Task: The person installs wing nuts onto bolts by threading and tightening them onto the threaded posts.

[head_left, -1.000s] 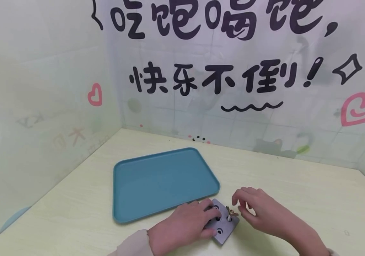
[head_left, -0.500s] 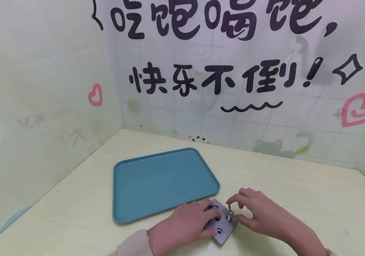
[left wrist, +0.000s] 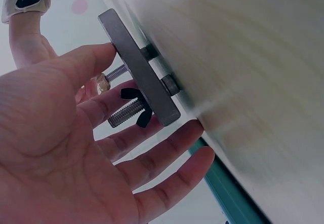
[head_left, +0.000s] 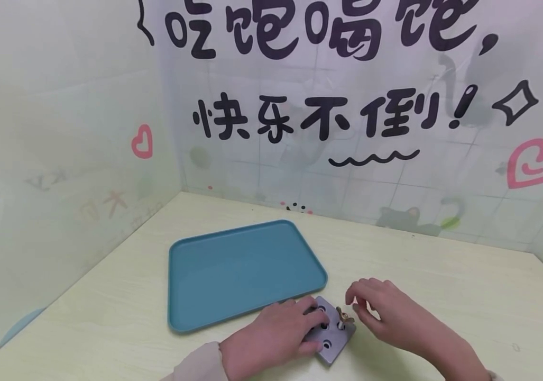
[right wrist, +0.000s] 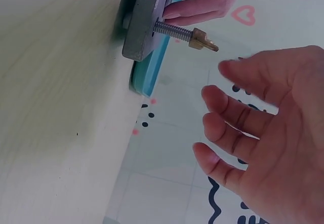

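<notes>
A grey metal plate (head_left: 332,353) with holes lies on the table under my left hand (head_left: 276,332), which grips its edges between thumb and fingers. In the left wrist view, bolts pass through the plate, their heads on the table side. A black wing nut (left wrist: 145,118) sits against the plate on one threaded bolt (left wrist: 125,114). Near the free end of another bolt (right wrist: 174,30) is a brass wing nut (right wrist: 199,38). Just right of that nut, my right hand (head_left: 387,312) hovers with loosely bent fingers, touching nothing.
Behind the plate and to its left lies a blue tray (head_left: 247,270) on the pale wooden table (head_left: 442,286). A printed wall sheet (head_left: 271,174) closes off the back, another the left. A blue edge (head_left: 21,325) shows at far left.
Half a second ago my right thumb and forefinger were at the brass wing nut; now they are off it, and its wings have turned. The left hand and plate have stayed put.
</notes>
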`<state>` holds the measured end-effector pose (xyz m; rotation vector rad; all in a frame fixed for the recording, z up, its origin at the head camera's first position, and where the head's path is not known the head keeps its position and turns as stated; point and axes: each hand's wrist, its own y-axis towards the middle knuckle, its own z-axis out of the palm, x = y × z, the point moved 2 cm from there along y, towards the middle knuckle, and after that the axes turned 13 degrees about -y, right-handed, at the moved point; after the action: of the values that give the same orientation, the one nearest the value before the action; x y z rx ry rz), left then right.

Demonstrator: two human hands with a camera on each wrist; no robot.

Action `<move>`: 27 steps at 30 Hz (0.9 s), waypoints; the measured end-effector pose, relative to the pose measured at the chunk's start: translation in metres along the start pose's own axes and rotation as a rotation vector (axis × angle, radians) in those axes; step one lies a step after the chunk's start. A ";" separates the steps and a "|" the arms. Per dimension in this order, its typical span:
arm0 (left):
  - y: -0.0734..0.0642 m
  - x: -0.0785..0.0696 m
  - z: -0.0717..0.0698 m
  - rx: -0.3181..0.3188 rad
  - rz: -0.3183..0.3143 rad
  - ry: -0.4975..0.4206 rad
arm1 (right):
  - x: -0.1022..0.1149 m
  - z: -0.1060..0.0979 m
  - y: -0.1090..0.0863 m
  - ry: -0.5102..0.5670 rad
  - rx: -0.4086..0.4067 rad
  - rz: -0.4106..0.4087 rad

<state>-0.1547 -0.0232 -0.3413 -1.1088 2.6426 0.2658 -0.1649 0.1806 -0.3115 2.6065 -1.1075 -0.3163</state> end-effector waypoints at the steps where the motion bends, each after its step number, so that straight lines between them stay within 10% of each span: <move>1: 0.000 0.000 0.000 0.001 -0.002 0.004 | 0.000 0.000 0.000 -0.001 -0.007 -0.014; 14: -0.002 0.001 -0.001 0.018 0.006 -0.009 | 0.003 0.002 0.000 0.026 0.111 -0.007; 27: -0.003 0.001 -0.002 0.002 0.010 0.005 | 0.002 -0.001 0.001 0.023 0.063 0.034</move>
<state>-0.1535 -0.0260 -0.3396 -1.0970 2.6527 0.2621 -0.1639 0.1793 -0.3103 2.6355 -1.1711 -0.2467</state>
